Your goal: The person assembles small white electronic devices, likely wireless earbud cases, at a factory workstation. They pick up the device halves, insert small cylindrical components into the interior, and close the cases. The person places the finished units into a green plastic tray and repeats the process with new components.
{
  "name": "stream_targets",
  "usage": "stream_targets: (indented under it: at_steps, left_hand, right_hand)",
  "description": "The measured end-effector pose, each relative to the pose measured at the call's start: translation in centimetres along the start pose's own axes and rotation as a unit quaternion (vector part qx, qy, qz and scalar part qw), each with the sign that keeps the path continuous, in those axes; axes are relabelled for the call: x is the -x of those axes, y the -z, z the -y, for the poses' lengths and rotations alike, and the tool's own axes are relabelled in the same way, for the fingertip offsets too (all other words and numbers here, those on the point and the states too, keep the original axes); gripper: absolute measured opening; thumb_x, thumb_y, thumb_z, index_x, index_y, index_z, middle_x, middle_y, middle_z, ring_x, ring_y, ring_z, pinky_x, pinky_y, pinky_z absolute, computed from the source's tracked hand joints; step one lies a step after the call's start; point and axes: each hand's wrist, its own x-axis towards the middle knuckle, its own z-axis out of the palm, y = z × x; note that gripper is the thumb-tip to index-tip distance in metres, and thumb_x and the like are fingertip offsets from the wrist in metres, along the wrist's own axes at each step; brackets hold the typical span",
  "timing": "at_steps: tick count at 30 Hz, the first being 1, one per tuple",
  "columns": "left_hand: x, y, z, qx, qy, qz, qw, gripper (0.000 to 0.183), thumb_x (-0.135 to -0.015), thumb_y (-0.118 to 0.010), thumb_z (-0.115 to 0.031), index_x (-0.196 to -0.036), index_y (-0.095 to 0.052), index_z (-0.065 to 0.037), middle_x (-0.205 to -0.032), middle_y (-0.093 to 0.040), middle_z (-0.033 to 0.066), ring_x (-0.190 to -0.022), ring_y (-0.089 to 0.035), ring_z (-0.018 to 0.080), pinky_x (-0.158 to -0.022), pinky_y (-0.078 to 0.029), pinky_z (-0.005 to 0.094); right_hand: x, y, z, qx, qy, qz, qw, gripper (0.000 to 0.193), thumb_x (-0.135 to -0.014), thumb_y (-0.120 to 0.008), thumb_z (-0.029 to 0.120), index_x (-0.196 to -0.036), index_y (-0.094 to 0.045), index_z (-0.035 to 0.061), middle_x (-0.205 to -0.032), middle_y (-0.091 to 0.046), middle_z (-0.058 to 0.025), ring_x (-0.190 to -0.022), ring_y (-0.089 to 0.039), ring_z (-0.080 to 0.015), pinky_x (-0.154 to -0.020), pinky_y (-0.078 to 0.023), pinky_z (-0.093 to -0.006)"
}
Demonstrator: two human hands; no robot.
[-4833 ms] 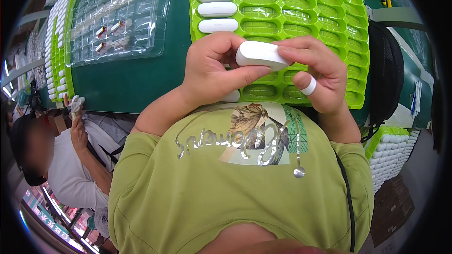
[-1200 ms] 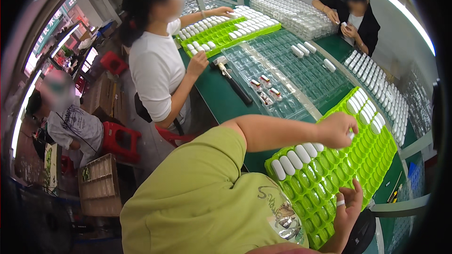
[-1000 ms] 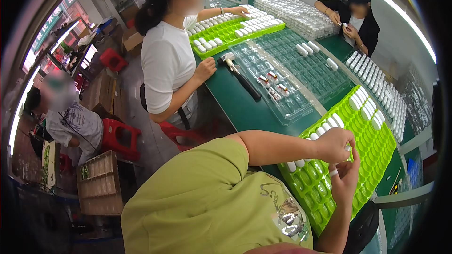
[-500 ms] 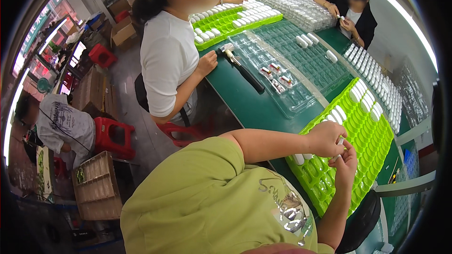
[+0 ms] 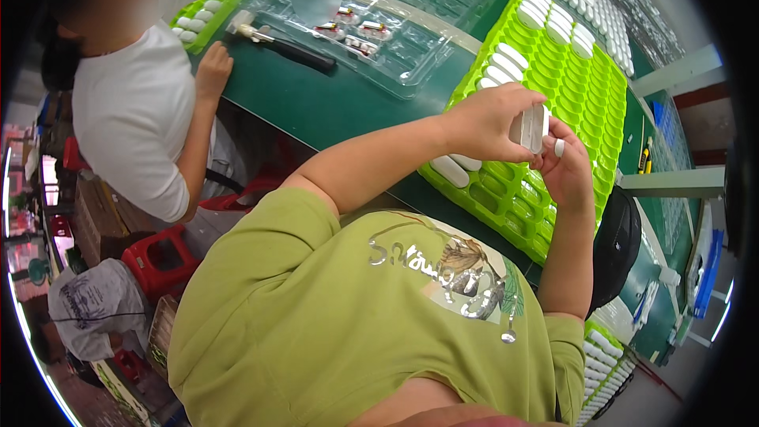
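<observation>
Over the lime-green tray, my left hand is closed around a small white plastic case. The case is open, with a hollow greyish inside showing. My right hand is closed at the near right edge of the same case, its fingertips against it. A small white oval piece shows at a right fingertip; whether it is held or worn I cannot tell. In the tray, white oval cases lie beside my left hand, and more sit at its far end. Many of its moulded pockets hold nothing.
A clear plastic tray holds several small parts with red bits. A black-handled tool lies beside it on the green table. At left sits a co-worker in white. A pale metal post stands at right.
My view has swung down and to the right, bringing the tray higher in the picture. My hands have moved apart a little, and the opened white case now shows between them.
</observation>
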Motion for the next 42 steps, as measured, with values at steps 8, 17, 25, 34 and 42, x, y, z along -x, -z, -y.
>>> stream_targets:
  at_steps: [8, 17, 25, 34, 42]
  left_hand:
    - [0.7, 0.7, 1.8, 0.029, -0.009, -0.059, 0.998, 0.076, -0.064, -0.085, -0.019, -0.131, -0.054, -0.003, -0.111, -0.061, 0.0138, -0.099, -0.062, 0.0287, -0.084, -0.053, 0.0361]
    - [2.3, 2.6, 0.0, 0.152, -0.052, -0.108, 0.981, 0.082, -0.063, -0.089, -0.02, -0.135, -0.052, -0.004, -0.117, -0.061, 0.0129, -0.1, -0.062, 0.0263, -0.083, -0.052, 0.034]
    - [2.3, 3.5, -0.3, 0.14, -0.204, -0.181, 0.952, 0.089, -0.066, -0.09, -0.031, -0.135, -0.049, 0.005, -0.119, -0.062, 0.017, -0.107, -0.061, 0.0295, -0.09, -0.049, 0.0366]
    - [2.8, 2.9, 0.4, 0.28, -0.103, -0.119, 0.947, 0.098, -0.068, -0.09, -0.019, -0.145, -0.034, 0.003, -0.135, -0.051, 0.0141, -0.119, -0.054, 0.0207, -0.097, -0.045, 0.0343]
    - [2.1, 1.3, 0.3, 0.205, 0.095, -0.084, 0.971, 0.079, -0.068, -0.085, -0.003, -0.135, -0.042, -0.001, -0.127, -0.056, 0.0118, -0.111, -0.061, 0.0173, -0.09, -0.053, 0.0309]
  right_hand:
    - [-3.6, 0.2, 1.4, 0.046, -0.034, -0.037, 0.998, 0.039, -0.091, -0.054, 0.015, -0.123, -0.054, -0.0071, -0.095, -0.066, -0.0074, -0.077, -0.064, -0.0134, -0.069, -0.053, -0.0276]
    - [-17.5, -8.7, 0.8, 0.504, 0.085, 0.031, 0.859, 0.025, -0.087, -0.064, 0.024, -0.103, -0.072, 0.006, -0.091, -0.07, -0.0079, -0.081, -0.065, -0.0216, -0.075, -0.051, -0.0343]
    - [-24.8, -17.1, -4.8, 0.697, 0.175, 0.061, 0.693, 0.028, -0.08, -0.067, 0.027, -0.102, -0.074, 0.0123, -0.106, -0.067, -0.0121, -0.1, -0.064, -0.0321, -0.086, -0.051, -0.0413]
    - [-24.5, -14.3, -1.8, 0.509, 0.145, 0.002, 0.848, 0.033, -0.075, -0.075, 0.031, -0.098, -0.075, 0.0074, -0.092, -0.072, -0.0101, -0.083, -0.068, -0.0226, -0.069, -0.052, -0.0355]
    - [-8.6, -3.5, 4.8, 0.214, 0.143, -0.143, 0.956, 0.026, -0.087, -0.067, 0.013, -0.108, -0.065, -0.0026, -0.097, -0.069, -0.0077, -0.085, -0.063, -0.0132, -0.073, -0.05, -0.0264]
